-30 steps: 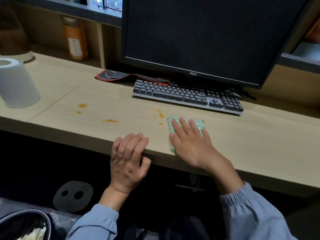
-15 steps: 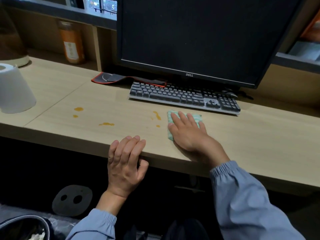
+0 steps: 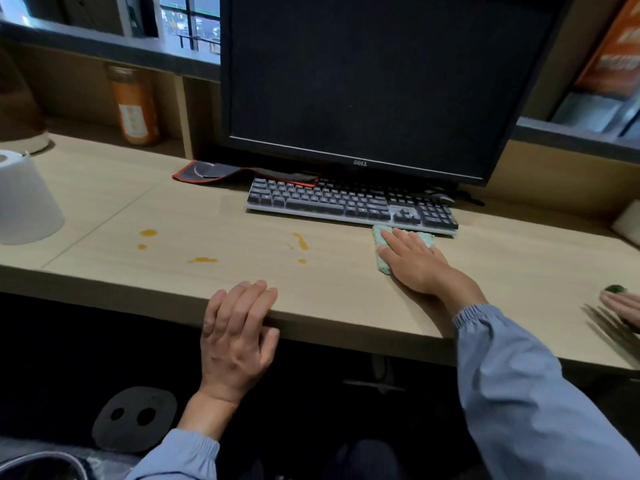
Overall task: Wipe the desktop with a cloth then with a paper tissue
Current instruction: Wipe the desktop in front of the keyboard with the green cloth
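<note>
Cloth step in hand: the wipe is beside the keyboard, and the spills are not yet reached.

The right hand (image 3: 415, 263) presses the pale green folded cloth (image 3: 380, 252) flat on the light wooden bench (image 3: 346, 292), fingers straight, just in front of the grey keyboard (image 3: 346, 202). The left hand (image 3: 239, 327) rests on the front edge, fingers relaxed, holding nothing. The orange spill stains (image 3: 300, 241) lie left of the cloth, so I judge the next move is a firm sweep leftward over them. The white paper roll (image 3: 24, 199) stands at far left.

Light blue sleeves (image 3: 519, 393) with gathered elastic cuffs (image 3: 473, 315).
</note>
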The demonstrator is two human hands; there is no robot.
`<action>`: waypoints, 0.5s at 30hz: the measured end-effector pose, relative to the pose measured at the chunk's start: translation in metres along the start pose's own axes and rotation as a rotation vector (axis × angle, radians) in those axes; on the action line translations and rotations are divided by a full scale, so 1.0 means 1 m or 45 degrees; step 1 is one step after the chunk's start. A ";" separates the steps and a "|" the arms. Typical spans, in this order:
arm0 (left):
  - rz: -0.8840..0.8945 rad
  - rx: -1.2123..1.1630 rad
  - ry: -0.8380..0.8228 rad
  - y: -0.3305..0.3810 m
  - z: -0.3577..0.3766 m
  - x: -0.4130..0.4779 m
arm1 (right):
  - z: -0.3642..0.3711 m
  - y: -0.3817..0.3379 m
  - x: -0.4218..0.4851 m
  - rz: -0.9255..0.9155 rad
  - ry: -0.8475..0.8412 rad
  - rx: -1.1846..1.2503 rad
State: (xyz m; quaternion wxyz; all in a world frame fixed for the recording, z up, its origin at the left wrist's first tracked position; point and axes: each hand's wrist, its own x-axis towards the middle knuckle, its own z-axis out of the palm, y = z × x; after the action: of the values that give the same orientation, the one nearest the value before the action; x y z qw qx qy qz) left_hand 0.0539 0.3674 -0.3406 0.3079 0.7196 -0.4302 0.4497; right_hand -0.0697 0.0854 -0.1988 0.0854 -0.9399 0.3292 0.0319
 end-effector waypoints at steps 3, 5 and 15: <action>-0.052 -0.022 0.056 0.005 0.004 0.002 | 0.001 0.009 0.000 0.058 0.013 -0.012; -0.086 -0.031 0.088 0.010 0.009 0.002 | 0.004 0.000 0.001 0.071 0.020 -0.009; -0.054 0.001 0.101 0.006 0.009 0.002 | 0.020 -0.082 -0.010 -0.189 -0.044 -0.003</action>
State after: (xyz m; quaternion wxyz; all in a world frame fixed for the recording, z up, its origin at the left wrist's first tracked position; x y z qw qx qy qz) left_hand 0.0523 0.3564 -0.3421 0.3338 0.7103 -0.4024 0.4713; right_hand -0.0263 0.1577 -0.2057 0.0920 -0.9611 0.2570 0.0422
